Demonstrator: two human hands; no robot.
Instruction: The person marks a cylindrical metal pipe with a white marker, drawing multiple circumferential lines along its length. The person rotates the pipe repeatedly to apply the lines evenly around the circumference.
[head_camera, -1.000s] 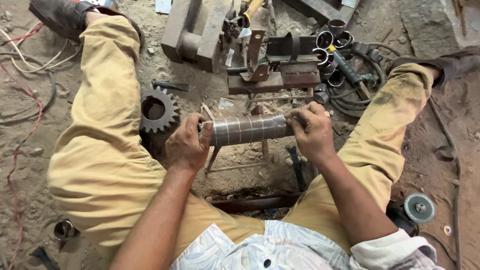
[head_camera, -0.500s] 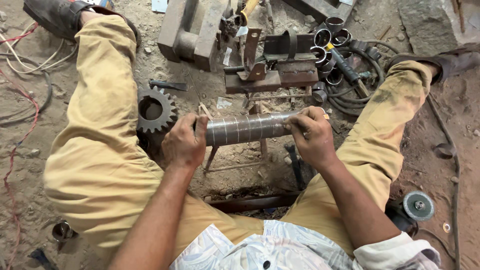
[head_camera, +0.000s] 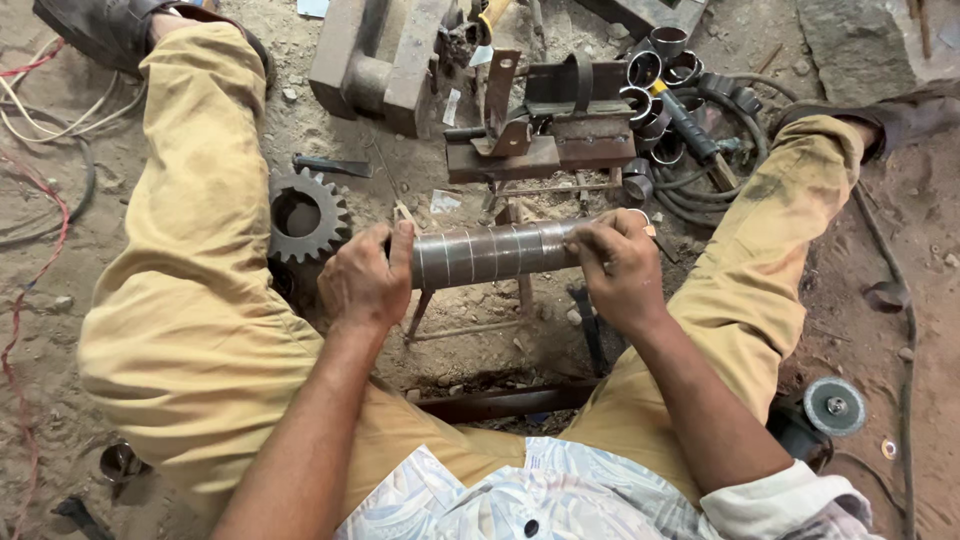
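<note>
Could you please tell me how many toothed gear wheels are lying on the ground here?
1: the gear wheel lies on the dirt beside the yellow trouser leg, just beyond the left hand. Clutter may hide others.

Left hand (head_camera: 362, 282) and right hand (head_camera: 622, 268) grip opposite ends of a ringed metal pipe (head_camera: 492, 254) held level, a toothed gear (head_camera: 305, 215) just beside.

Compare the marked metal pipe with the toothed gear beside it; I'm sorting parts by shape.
The metal pipe is long, cylindrical and ringed with scribed lines; the gear is flat, round and toothed. The pipe is held between left hand and right hand; the gear lies untouched on the ground. Both are dull grey metal.
</note>
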